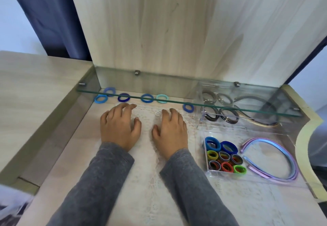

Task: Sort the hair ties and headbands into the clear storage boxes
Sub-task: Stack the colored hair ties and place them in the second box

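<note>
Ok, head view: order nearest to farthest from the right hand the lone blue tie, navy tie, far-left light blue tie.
1. Lone blue tie, just beyond the right hand, to its right.
2. Navy tie, beyond the left hand.
3. Light blue tie, far left.

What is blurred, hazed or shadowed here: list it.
Head view: a blurred white smear fills the lower left corner; head view: pale reflections on the glass shelf haze the far clear box; head view: a soft shadow darkens the wooden back panel.

hidden | glass shelf (177, 91) overlies far box (230, 125), contents indistinct | white object (12, 206) bottom-left: blurred, edge-cropped
</note>
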`<state>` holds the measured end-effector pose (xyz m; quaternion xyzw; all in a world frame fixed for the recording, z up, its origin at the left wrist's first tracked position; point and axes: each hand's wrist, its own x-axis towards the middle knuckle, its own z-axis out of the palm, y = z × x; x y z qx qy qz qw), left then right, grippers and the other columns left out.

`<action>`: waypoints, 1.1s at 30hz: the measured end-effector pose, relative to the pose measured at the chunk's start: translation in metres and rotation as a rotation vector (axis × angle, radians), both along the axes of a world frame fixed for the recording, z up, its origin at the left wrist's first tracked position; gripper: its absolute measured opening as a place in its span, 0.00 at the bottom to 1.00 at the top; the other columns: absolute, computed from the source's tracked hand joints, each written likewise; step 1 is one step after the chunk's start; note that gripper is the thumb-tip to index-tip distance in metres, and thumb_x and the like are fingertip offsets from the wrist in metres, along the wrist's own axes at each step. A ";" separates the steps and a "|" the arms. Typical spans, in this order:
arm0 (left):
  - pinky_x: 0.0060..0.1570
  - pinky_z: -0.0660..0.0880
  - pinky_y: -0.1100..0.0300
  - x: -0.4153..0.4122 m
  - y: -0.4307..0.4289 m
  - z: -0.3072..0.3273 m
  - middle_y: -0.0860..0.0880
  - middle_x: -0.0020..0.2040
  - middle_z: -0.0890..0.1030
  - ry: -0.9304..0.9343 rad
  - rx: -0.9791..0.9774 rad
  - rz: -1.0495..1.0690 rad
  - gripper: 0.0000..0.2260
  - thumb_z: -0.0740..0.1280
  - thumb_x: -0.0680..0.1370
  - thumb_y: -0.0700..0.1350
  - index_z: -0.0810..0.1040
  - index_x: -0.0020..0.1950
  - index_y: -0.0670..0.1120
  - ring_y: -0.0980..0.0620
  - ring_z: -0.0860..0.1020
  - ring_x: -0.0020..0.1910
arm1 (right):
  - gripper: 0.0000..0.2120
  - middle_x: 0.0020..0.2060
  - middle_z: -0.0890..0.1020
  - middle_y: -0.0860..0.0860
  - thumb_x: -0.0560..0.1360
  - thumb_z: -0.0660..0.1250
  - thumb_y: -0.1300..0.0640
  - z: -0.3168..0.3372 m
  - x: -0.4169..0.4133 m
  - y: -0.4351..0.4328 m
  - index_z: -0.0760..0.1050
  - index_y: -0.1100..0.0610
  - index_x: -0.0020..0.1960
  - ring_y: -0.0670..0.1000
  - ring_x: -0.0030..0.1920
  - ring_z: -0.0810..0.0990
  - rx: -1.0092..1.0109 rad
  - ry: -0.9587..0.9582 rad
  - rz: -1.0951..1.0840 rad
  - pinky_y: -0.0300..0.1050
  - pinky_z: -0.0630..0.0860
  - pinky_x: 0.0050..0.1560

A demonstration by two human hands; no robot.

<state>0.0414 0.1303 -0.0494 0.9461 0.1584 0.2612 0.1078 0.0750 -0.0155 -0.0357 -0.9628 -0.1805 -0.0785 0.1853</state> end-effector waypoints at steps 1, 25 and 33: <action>0.58 0.68 0.48 0.002 0.004 -0.002 0.46 0.60 0.79 0.038 -0.005 0.019 0.23 0.57 0.71 0.53 0.77 0.62 0.48 0.45 0.75 0.59 | 0.29 0.72 0.61 0.59 0.76 0.58 0.47 -0.002 0.003 0.001 0.58 0.58 0.73 0.58 0.71 0.59 -0.002 0.025 -0.045 0.53 0.59 0.70; 0.57 0.65 0.49 0.039 0.050 -0.003 0.45 0.56 0.79 0.134 -0.041 0.181 0.13 0.61 0.76 0.50 0.78 0.57 0.48 0.44 0.74 0.57 | 0.23 0.62 0.67 0.58 0.76 0.59 0.48 -0.017 0.029 0.004 0.65 0.60 0.66 0.57 0.61 0.65 0.042 -0.066 -0.333 0.53 0.64 0.62; 0.55 0.64 0.51 0.019 0.048 -0.004 0.55 0.52 0.78 0.092 -0.131 0.047 0.05 0.66 0.74 0.48 0.78 0.49 0.54 0.50 0.76 0.53 | 0.14 0.59 0.70 0.62 0.73 0.62 0.64 -0.023 0.031 0.004 0.72 0.64 0.58 0.60 0.57 0.67 0.122 -0.120 -0.372 0.54 0.66 0.58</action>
